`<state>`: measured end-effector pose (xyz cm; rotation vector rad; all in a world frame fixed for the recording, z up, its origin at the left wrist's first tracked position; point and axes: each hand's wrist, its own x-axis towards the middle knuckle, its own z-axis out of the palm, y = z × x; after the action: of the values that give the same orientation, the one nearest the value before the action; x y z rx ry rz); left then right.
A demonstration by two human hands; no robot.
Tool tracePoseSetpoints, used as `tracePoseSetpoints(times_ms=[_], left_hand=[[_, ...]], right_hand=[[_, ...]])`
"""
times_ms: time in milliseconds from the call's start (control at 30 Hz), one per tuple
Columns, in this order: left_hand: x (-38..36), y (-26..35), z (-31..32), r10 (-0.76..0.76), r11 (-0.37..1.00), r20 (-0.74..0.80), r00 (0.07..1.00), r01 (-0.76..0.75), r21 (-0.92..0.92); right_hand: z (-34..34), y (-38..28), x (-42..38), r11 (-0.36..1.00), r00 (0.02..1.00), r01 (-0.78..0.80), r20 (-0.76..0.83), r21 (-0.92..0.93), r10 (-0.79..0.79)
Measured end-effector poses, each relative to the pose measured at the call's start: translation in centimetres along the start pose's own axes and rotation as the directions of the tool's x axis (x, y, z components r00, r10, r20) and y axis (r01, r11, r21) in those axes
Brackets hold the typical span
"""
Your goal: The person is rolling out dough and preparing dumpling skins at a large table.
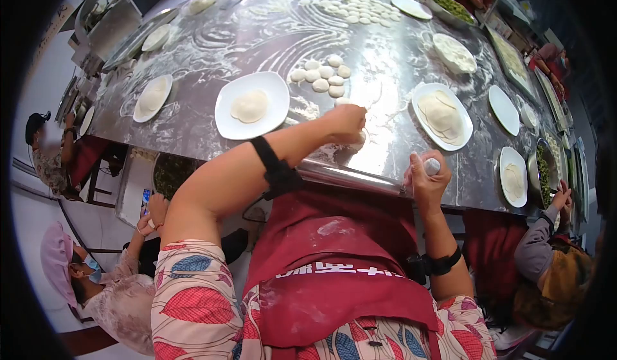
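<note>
I log the right hand (429,179) wrapped round a pale, blunt-ended rod (432,166), probably stiff. Left hand (347,123) bent over a pale, rounded dough lump (357,142) on the shiny steel table (193,119); grip unclear. Likely soft, tearable: pinch rim lightly.

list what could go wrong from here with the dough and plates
The dough sheets on the plate just past the right hand overlap, so they might stick together. The small dough rounds lie crowded, some apparently touching, and may cling too. The left forearm passes close to another plate holding dough, so a sideways swing could perhaps nudge it.
</note>
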<state>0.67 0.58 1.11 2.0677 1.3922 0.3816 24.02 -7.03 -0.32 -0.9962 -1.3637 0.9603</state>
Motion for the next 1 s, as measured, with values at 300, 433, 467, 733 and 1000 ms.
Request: tracePoseSetpoints(times_ms=[300, 433, 467, 733, 1000], left_hand=[[-3.7, -5.3, -3.0, -0.132, 0.991, 0.077, 0.988, 0.132, 0.004], [-2.8, -2.0, -0.7, -0.129, 0.990, -0.027, 0.991, 0.127, -0.060], [-2.5, -1.8, 0.0, -0.115, 0.992, -0.046, 0.992, 0.112, -0.057], [-0.5, -0.4, 1.9, -0.021, 0.986, 0.051, 0.998, 0.030, -0.166], [-2.5, -1.0, 1.3, -0.135, 0.981, 0.010, 0.991, 0.135, -0.142]], right_hand=[[0.3, -0.3, -0.1, 0.998, 1.000, 0.005, 0.000, 0.065, -0.005], [0.2, -0.2, 0.7, 0.997, 0.998, -0.055, -0.012, 0.048, 0.056], [0.3, -0.2, 1.3, 0.999, 0.999, -0.038, -0.018, 0.018, 0.038], [2.9, 1.3, 7.6, 0.998, 0.999, 0.040, 0.003, -0.053, -0.040], [1.6, 0.7, 3.6, 0.998, 0.993, -0.051, -0.104, -0.037, 0.047]])
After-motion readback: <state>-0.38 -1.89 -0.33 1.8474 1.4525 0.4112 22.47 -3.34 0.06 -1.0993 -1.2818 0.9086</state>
